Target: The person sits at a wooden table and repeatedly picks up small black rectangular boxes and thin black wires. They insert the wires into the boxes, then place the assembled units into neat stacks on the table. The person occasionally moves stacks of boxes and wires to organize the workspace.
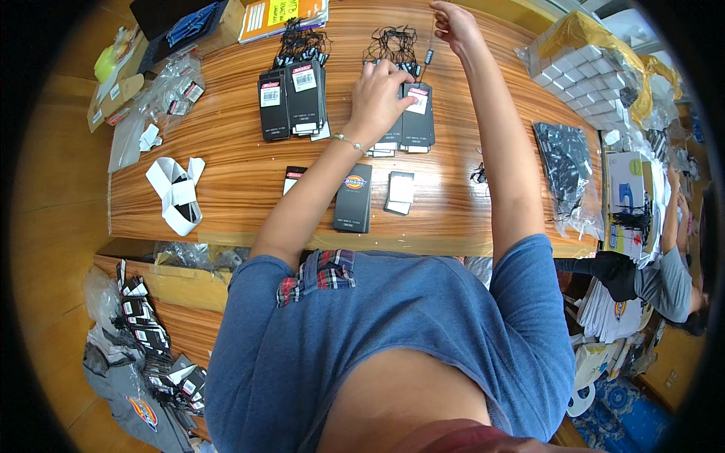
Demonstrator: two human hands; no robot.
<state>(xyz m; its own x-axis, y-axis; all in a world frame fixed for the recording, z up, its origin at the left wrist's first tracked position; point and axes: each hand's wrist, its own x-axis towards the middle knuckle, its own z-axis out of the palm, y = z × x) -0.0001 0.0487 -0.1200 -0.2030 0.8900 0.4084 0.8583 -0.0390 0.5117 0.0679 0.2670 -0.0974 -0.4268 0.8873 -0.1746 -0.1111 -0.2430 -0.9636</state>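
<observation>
Pressing down with spread fingers, left hand (383, 94) on a stack of black rectangular card hang tags (414, 121) at about twelve o'clock on the long wooden table (249, 204); palm flat, nothing grasped. Pinching a thin black string (431, 38) between fingertips, right hand (453, 21) raised at one o'clock of the left, fingers closed on the string, a small black bead hanging just below. Behind the stack at twelve o'clock, a tangle of black looped strings (393, 44). At nine o'clock of the left hand, a second stack of black tags with white labels (294, 98). Nearer the body at six o'clock, a single black tag with an oval emblem (353, 198), and just right of it a small black-and-white card (399, 192). At three o'clock, a clear plastic bag of black strings (566, 170).
</observation>
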